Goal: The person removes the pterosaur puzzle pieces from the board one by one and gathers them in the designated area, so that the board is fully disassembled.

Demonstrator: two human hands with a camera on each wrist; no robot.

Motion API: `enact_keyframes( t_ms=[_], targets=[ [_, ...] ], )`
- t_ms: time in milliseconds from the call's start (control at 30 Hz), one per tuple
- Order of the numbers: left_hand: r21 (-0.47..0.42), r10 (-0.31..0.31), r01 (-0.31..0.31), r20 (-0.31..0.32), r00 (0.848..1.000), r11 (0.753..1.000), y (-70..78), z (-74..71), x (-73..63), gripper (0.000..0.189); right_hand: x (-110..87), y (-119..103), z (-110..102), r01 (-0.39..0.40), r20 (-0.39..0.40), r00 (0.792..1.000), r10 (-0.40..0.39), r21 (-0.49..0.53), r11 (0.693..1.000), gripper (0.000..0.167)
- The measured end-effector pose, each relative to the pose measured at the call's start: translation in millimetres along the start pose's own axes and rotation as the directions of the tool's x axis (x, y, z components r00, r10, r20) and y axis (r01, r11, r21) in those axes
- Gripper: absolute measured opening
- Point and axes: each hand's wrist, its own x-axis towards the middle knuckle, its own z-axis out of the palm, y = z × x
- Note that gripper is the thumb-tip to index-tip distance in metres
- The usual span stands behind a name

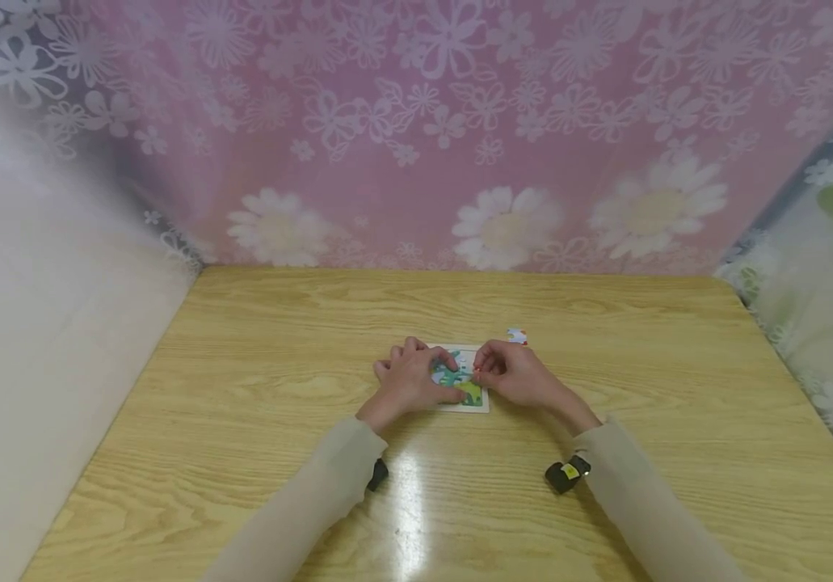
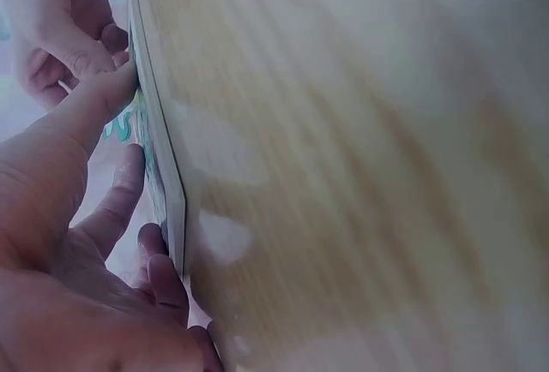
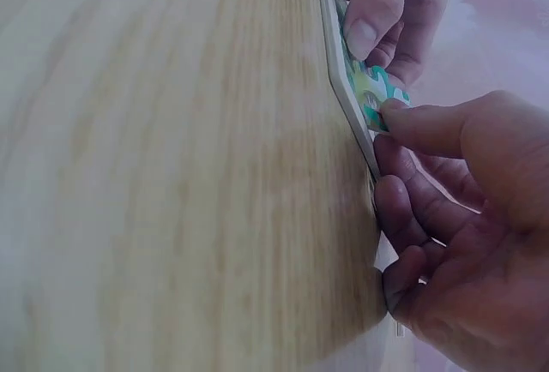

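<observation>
A small jigsaw puzzle board (image 1: 469,408) with a white border and a green and blue picture lies flat on the table. My left hand (image 1: 412,381) rests across its left part, thumb and index finger touching the picture and the other fingers spread out to the left. At the board's right side my right hand (image 1: 516,377) pinches a puzzle piece (image 3: 377,91) between thumb and fingers; in the right wrist view it is green and white, tilted up from the board. Both hands cover parts of the picture. The board's edge (image 2: 176,209) shows side-on in the left wrist view.
Another loose puzzle piece (image 1: 517,335), pale with red bits, lies on the wooden table (image 1: 278,339) just beyond my right hand. A pink flowered curtain (image 1: 387,162) hangs along the table's back edge, with pale cloth at both sides.
</observation>
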Motion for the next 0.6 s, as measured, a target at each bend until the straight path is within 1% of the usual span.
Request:
enact_keyframes(
  t_ms=[267, 433, 600],
  targets=[
    [0.028, 0.003, -0.004, 0.025, 1.0, 1.0, -0.5, -1.8, 1.0, 0.036, 2.1, -2.2, 1.1, -0.022, -0.011, 1.0, 0.022, -0.004, 1.0, 0.006],
    [0.05, -0.007, 0.006, 0.014, 1.0, 0.999, 2.1, -0.8, 0.6, 0.037, 3.9, -5.1, 1.0, -0.045, -0.019, 0.999, 0.045, -0.014, 0.999, 0.005],
    [0.065, -0.011, 0.011, 0.007, 1.0, 0.998, 2.7, 1.0, 1.0, 0.038, 4.7, -4.3, 0.1, -0.061, -0.024, 0.998, 0.061, 0.006, 0.998, 0.007]
  ],
)
